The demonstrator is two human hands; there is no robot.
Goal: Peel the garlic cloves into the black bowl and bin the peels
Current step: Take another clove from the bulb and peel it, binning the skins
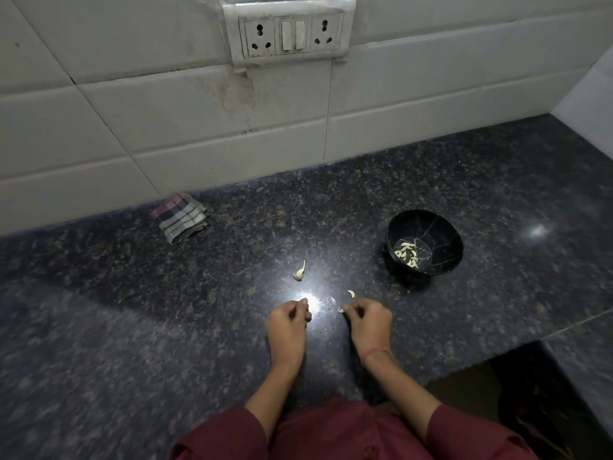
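Observation:
The black bowl (431,227) stands on the dark granite counter (166,327) at the right, with several peeled garlic cloves (407,253) in it. One unpeeled clove (300,272) lies left of centre. Small pale bits of garlic or peel (351,293) (331,301) lie between my hands. My right hand (370,322) has curled fingers and pinches a small white peel piece (340,309) at its fingertips, just above the counter. My left hand (288,322) rests beside it with fingers curled; I see nothing in it, and a bright glare sits at its fingertips.
A folded checked cloth (180,216) lies by the tiled wall at the back left. A socket panel (290,33) is on the wall above. At the lower right the counter is cut away over a dark container (530,413) below.

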